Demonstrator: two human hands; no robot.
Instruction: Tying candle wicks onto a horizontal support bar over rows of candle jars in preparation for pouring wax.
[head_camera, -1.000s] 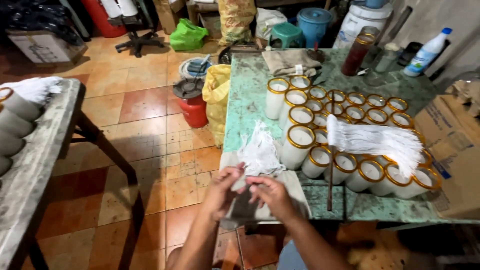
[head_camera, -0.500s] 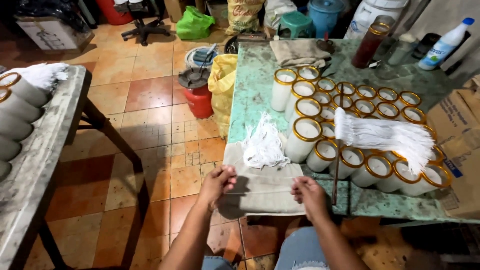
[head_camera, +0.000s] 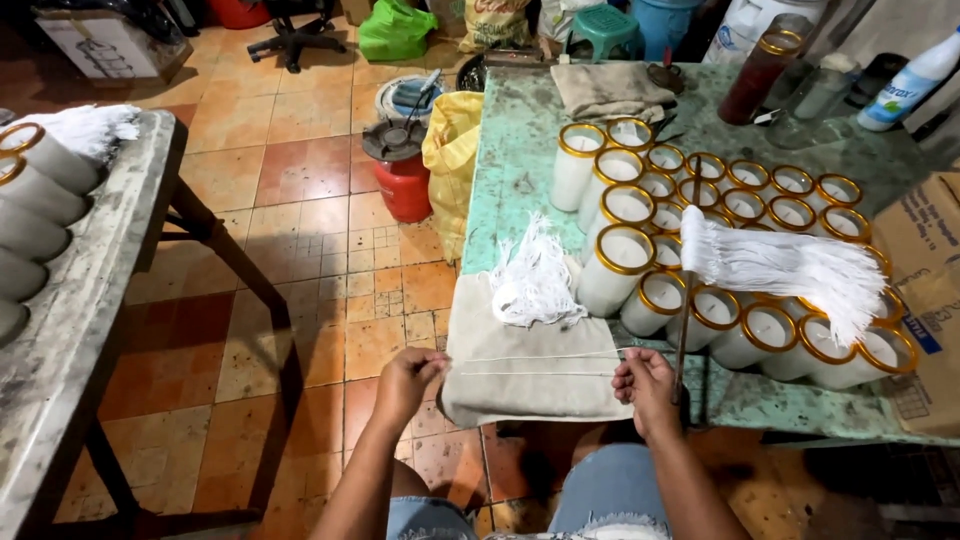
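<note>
Head view: left hand (head_camera: 408, 380) and right hand (head_camera: 645, 383) pinch white strings (head_camera: 530, 365) taut over the cloth (head_camera: 520, 395) at the table edge (head_camera: 800, 425).

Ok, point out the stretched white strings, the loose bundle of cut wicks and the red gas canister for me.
stretched white strings (head_camera: 535, 362), head view, mid-span between the hands.
loose bundle of cut wicks (head_camera: 537, 280), head view, middle of the pile.
red gas canister (head_camera: 404, 185), head view, front of its body.

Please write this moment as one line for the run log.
left hand: pinches string end | right hand: pinches other end | string: stretched tight over beige cloth | near: candle glasses, white string bundle
</note>
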